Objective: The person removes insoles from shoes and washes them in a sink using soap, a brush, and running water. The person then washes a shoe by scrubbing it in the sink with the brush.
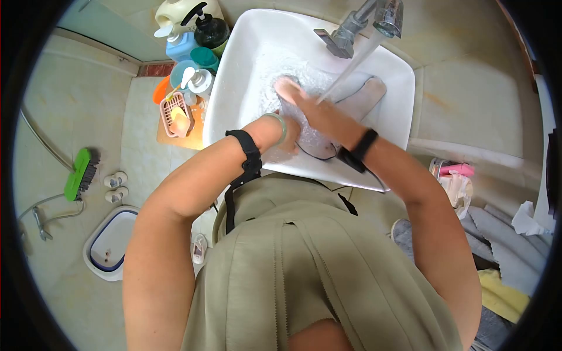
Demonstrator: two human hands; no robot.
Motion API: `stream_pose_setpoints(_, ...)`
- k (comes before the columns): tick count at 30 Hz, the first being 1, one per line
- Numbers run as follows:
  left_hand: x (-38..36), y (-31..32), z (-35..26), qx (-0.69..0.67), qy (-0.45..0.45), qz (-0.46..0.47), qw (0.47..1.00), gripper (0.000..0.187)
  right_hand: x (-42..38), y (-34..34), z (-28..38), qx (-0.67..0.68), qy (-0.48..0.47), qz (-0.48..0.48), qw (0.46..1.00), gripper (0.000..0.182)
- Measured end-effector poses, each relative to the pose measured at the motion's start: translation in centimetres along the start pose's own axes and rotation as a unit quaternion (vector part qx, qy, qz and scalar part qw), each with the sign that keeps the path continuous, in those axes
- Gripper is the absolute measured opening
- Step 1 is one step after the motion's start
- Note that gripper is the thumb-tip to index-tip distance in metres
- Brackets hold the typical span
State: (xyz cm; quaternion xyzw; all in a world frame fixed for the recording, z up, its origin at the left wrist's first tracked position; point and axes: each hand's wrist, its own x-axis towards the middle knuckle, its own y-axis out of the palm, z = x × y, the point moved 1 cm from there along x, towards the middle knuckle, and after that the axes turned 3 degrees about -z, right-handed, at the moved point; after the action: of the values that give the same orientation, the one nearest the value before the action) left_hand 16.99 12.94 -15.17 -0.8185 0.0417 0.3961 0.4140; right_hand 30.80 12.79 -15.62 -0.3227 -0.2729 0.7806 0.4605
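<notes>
Water pours from the faucet into the white sink, where a thin, pale, see-through cloth with a dark edge lies wet. My left hand is low in the sink with its fingers curled at the cloth; water partly hides them. Just above it, my right hand reaches across to the left beside the stream and grips the cloth, its fingertips blurred. A thin dark cord or edging loops below my hands. Black straps circle both forearms near the wrists.
Left of the sink stand a black pump bottle, a blue bottle, a white pump bottle and a pink soap basket. A green brush and a basin are at far left. Fabrics lie at right.
</notes>
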Motion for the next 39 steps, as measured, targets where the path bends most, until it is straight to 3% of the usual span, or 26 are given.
stream_pose_setpoints(2,0.2,-0.3,-0.4,0.007,-0.007,0.005,1.0,0.046,2.9,-1.3,2.0,-0.191,0.054,0.07,0.978,0.051)
stream_pose_setpoints(6,-0.2,-1.6,-1.9,0.031,-0.012,0.065,0.997,0.049,-0.2,-2.2,1.3,-0.063,0.046,0.06,0.995,0.052)
stream_pose_setpoints(8,-0.2,-1.5,-1.7,0.018,-0.016,0.067,0.997,0.05,-4.2,-1.7,0.4,-0.081,-0.093,0.017,0.992,0.051)
stream_pose_setpoints(9,-0.1,-1.5,-1.5,0.008,-0.019,0.071,0.997,0.05,-4.7,-1.7,0.6,-0.082,-0.094,0.02,0.992,0.051)
stream_pose_setpoints(11,-0.4,-1.2,-0.6,-0.009,-0.012,0.063,0.998,0.051,-5.4,-1.8,0.9,-0.156,-0.052,0.033,0.986,0.052)
stream_pose_setpoints(12,-0.6,-1.2,-0.2,-0.018,-0.007,0.052,0.998,0.051,-3.2,-1.4,0.2,-0.102,-0.021,0.057,0.993,0.053)
stream_pose_setpoints(16,-1.1,-1.7,-0.3,-0.005,-0.016,0.029,0.999,0.051,3.9,-1.5,-0.5,-0.157,-0.031,0.077,0.984,0.054)
stream_pose_setpoints(18,-0.2,-1.6,-1.1,0.027,-0.031,0.071,0.997,0.051,4.6,-1.4,-0.7,-0.151,0.044,0.138,0.978,0.056)
stream_pose_setpoints(19,0.3,-1.5,-1.3,0.028,-0.027,0.07,0.997,0.051,3.7,-0.9,-1.8,-0.152,0.048,0.137,0.978,0.056)
stream_pose_setpoints(21,0.9,-1.4,-1.3,0.045,-0.037,0.091,0.994,0.052,0.7,-0.2,-3.5,-0.169,-0.05,0.005,0.984,0.04)
stream_pose_setpoints(25,-0.3,-1.7,-0.1,-0.009,-0.025,0.081,0.996,0.052,-3.4,-1.7,-2.1,-0.02,0.022,0.001,1.0,0.04)
stream_pose_setpoints(27,-0.8,-1.7,0.4,-0.008,-0.008,0.049,0.999,0.052,-0.6,-1.7,-1.3,-0.076,-0.232,-0.111,0.963,0.042)
stream_pose_setpoints(28,-0.5,-1.6,0.5,-0.008,-0.007,0.05,0.999,0.052,0.6,-2.2,-0.4,-0.075,-0.231,-0.111,0.964,0.042)
stream_pose_setpoints(30,0.0,-1.6,0.4,0.003,-0.025,0.061,0.998,0.052,2.3,-2.8,0.5,-0.154,0.006,0.114,0.981,0.047)
stream_pose_setpoints(34,1.2,-1.5,-0.5,0.032,-0.041,0.077,0.996,0.053,1.2,-1.4,0.2,-0.202,0.034,0.056,0.977,0.05)
stream_pose_setpoints(37,0.2,-1.5,-0.1,0.025,-0.034,0.062,0.997,0.052,-4.9,-1.7,1.0,-0.1,-0.053,0.065,0.991,0.05)
stream_pose_setpoints(39,-1.1,-1.9,-0.1,-0.04,0.007,-0.02,0.999,0.05,-6.5,-2.6,3.4,-0.187,0.012,0.162,0.969,0.043)
